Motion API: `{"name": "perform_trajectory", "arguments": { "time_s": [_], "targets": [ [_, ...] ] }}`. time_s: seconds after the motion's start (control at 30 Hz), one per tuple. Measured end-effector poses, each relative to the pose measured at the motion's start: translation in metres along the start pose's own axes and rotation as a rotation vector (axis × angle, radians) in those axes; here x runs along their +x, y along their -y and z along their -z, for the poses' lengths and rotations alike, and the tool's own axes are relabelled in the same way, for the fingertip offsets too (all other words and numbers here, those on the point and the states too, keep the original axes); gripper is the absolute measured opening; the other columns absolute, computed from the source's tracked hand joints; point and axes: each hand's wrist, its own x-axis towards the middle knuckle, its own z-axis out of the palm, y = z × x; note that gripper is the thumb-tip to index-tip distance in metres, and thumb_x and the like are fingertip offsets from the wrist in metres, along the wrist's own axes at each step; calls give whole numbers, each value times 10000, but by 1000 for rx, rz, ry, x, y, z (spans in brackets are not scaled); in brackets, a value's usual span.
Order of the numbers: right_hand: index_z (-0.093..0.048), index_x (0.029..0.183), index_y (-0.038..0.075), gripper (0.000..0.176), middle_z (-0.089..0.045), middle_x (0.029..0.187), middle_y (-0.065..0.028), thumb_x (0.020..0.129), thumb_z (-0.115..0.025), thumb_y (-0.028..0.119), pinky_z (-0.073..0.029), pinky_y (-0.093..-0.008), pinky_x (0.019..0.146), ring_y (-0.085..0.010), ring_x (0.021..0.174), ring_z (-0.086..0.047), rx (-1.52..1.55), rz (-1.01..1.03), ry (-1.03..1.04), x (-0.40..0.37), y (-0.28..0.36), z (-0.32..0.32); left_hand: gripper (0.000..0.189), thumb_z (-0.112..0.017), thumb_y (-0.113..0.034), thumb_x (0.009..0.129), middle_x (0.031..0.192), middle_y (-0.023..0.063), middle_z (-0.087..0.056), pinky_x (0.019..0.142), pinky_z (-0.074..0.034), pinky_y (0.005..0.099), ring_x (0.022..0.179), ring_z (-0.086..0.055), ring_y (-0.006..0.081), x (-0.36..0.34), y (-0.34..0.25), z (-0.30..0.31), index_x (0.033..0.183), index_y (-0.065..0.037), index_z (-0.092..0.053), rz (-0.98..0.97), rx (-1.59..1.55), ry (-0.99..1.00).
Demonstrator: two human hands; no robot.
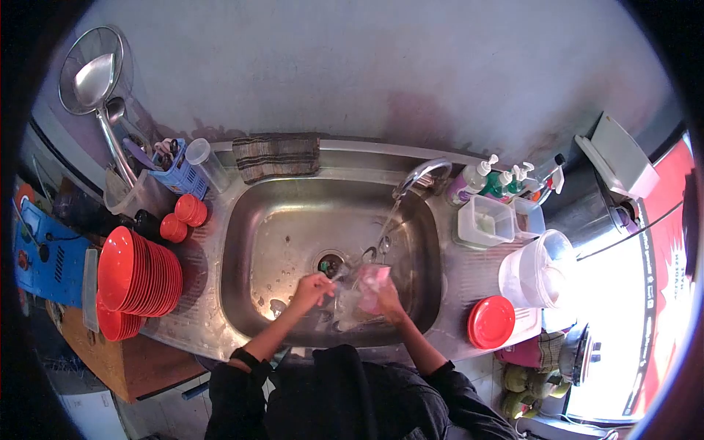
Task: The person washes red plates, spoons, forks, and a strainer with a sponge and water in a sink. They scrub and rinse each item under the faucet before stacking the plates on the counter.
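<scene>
My left hand [314, 290] is over the steel sink [268, 235], near the drain [330, 264]. Its fingers are pinched together, and a small shiny piece at the fingertips is too blurred to name. To the right, my right hand [383, 299] is closed around a soft-looking pink item [374, 276], whose exact kind I cannot make out. Water runs from the curved faucet [425, 170] and splashes about this pink item. Between and below the hands lies something clear and wet, smeared by the water.
Stacked red bowls [139, 271] stand left of the sink, near a blue basket [180, 176] of utensils. On the right are soap bottles [469, 181], clear containers [486, 220], a white bucket [524, 275] and red plates [491, 323]. A striped cloth [276, 158] hangs over the back rim.
</scene>
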Motion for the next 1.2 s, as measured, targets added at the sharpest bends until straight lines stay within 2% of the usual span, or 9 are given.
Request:
{"name": "perform_trajectory", "arguments": {
  "time_s": [0.07, 0.2, 0.63, 0.7, 0.83, 1.0, 1.07, 1.13, 1.2],
  "targets": [
    [-474, 897, 53, 180, -503, 830, -16, 735, -518, 118, -422, -259, 671, -114, 761, -504, 141, 146, 173, -17, 8, -26, 140, -562, -139, 722, 575, 69, -550, 310, -283, 174, 348, -399, 50, -5, -4, -29, 698, -18, -495, 53, -6, 14],
    [-439, 946, 34, 198, -506, 841, -33, 750, -456, 54, -437, -249, 598, -126, 699, -513, 156, 236, 28, -10, 12, -19, 159, -565, -150, 722, 577, 71, -551, 309, -277, 180, 345, -388, 50, -11, -6, -58, 681, -22, -480, -11, -120, -117],
    [-467, 956, 24, 220, -527, 836, -50, 739, -431, 36, -461, -263, 585, -146, 692, -539, 363, 187, 34, -2, 21, -12, 187, -559, -147, 733, 522, 52, -512, 317, -268, 176, 354, -379, 53, -20, -12, -81, 636, -37, -444, 32, -150, -94],
    [-474, 945, 24, 214, -528, 825, -52, 740, -411, 11, -459, -265, 571, -147, 681, -538, 237, 97, -220, 12, 12, -4, 182, -559, -125, 732, 522, 50, -502, 315, -257, 180, 352, -367, 51, -23, -13, -86, 626, -26, -449, 80, -197, -112],
    [-484, 928, 27, 205, -528, 803, -49, 738, -409, 10, -460, -274, 561, -148, 666, -538, 153, 150, -145, 21, -11, 4, 183, -563, -130, 730, 518, 51, -499, 311, -250, 180, 347, -361, 50, -16, 0, -87, 624, -26, -455, 66, -214, -121],
    [-492, 913, 21, 232, -525, 802, -29, 681, -481, 27, -433, -261, 586, -150, 683, -521, 254, 240, -88, 23, -1, 18, 236, -545, -237, 743, 534, 76, -522, 401, -369, 228, 434, -490, 125, -10, 14, -89, 719, -5, -505, 123, -124, -42],
    [-487, 924, 6, 278, -536, 806, -59, 653, -510, 59, -430, -279, 608, -188, 711, -525, 181, 281, -160, 45, 3, 37, 266, -538, -269, 739, 605, 97, -534, 469, -392, 272, 536, -520, 167, -5, 28, -84, 781, -7, -517, 85, 152, -52],
    [-483, 931, -13, 348, -544, 827, -137, 616, -554, 117, -424, -329, 661, -271, 756, -528, -605, 396, -482, 71, 5, 54, 311, -532, -300, 735, 676, 117, -547, 537, -416, 316, 637, -550, 209, 5, 54, -74, 843, -9, -528, 44, 428, -52],
    [-481, 934, -20, 386, -535, 841, -173, 596, -572, 142, -413, -350, 689, -305, 778, -518, -823, 429, -506, 89, 8, 56, 318, -540, -287, 701, 826, 124, -518, 650, -392, 387, 808, -504, 266, 15, 82, -58, 910, -47, -525, -223, 827, -405]
  ]
}}
